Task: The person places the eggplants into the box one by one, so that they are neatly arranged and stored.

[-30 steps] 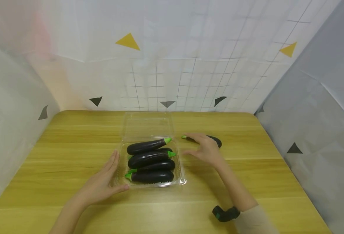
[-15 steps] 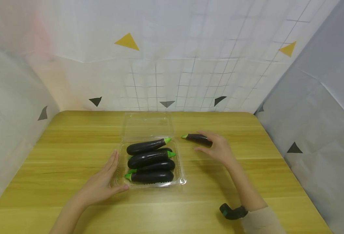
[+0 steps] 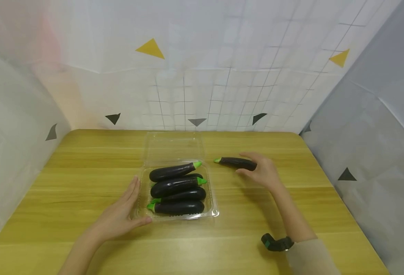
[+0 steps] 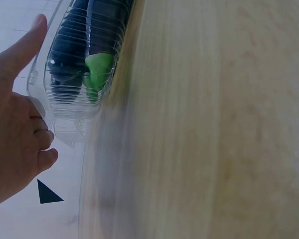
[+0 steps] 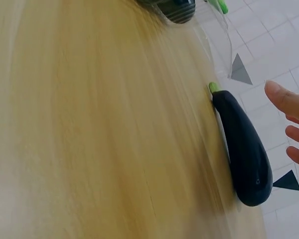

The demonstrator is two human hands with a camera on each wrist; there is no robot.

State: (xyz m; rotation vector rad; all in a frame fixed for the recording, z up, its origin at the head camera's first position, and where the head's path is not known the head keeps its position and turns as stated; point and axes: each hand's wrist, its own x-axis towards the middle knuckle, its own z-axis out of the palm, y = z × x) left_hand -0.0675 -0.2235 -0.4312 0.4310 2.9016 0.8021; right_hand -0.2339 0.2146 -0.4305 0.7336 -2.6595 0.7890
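Observation:
A clear plastic clamshell container (image 3: 212, 198) with several dark purple, green-stemmed eggplants (image 3: 179, 207) in it stands on the table, its lid (image 3: 174, 147) folded back behind. My left hand (image 3: 117, 215) rests against the container's left side, fingers straight along the wall and thumb at the front left corner. To the container's right, a single eggplant (image 3: 236, 163) lies on the table, stem pointing left. My right hand (image 3: 263, 173) hovers around its thick end with thumb and fingers spread; in the right wrist view that hand is apart from the eggplant (image 5: 244, 149).
The wooden table (image 3: 202, 252) ends at a white back wall (image 3: 202, 95) with grid lines and triangle markers. Grey sheeting (image 3: 370, 145) borders the right side. A black wrist device (image 3: 277, 243) sits on my right wrist.
My right hand has moved right along the lone eggplant, from its stem half to its thick end, uncovering most of it. The left hand and container have stayed still.

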